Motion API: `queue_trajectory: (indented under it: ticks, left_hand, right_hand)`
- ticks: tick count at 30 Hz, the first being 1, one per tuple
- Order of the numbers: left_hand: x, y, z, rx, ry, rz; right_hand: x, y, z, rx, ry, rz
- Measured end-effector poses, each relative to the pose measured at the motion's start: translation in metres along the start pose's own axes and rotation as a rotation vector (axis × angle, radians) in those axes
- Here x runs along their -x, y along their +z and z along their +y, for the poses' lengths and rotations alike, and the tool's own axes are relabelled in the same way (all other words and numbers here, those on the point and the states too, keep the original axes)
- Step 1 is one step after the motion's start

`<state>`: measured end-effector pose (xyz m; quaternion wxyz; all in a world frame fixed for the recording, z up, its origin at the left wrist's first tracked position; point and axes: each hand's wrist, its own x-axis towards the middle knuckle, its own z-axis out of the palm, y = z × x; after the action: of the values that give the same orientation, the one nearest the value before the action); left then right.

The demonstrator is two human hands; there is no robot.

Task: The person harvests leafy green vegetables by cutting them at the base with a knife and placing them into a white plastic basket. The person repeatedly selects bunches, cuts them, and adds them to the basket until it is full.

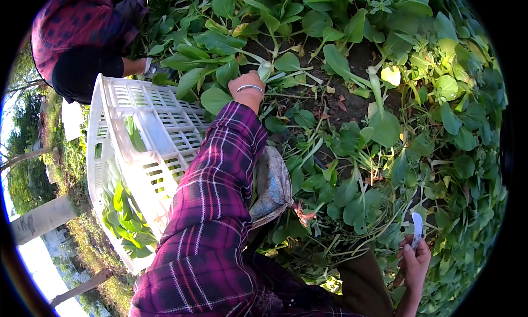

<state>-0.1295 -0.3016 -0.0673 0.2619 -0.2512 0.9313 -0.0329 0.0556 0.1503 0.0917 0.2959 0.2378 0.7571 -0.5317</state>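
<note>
My left hand (246, 87), wearing a silver bracelet, is closed at the pale base of a bok choy plant (265, 70). Its leaves spread away from the hand, and my fingertips are partly hidden. At the lower right, my right hand (413, 259) grips a small knife (417, 226) with its pale blade pointing up. Green leaves lie around that hand. Beyond my left hand, a loose-looking bok choy with a thick stem (376, 88) rests on the dark soil (344, 104).
A white slatted plastic crate (154, 110) stands left of my forearm, with leafy greens (128, 222) inside. Under my sleeve sits a worn woven sack (270, 189). Another person (82, 40) crouches beyond the crate at upper left. Dense leafy plants (466, 160) cover the right side.
</note>
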Motion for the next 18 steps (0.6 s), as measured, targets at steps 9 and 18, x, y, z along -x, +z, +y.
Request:
queue_trajectory:
  ticks: [9,18]
  left_hand:
    - [0.097,-0.016,0.044,0.534,0.100,0.074]
    - [0.249,-0.075,0.051,1.438,0.733,-0.325]
  right_hand:
    - [0.008,0.013,-0.019,-0.088,-0.026,-0.072]
    - [0.024,0.036,-0.056,0.340,-0.754,0.107]
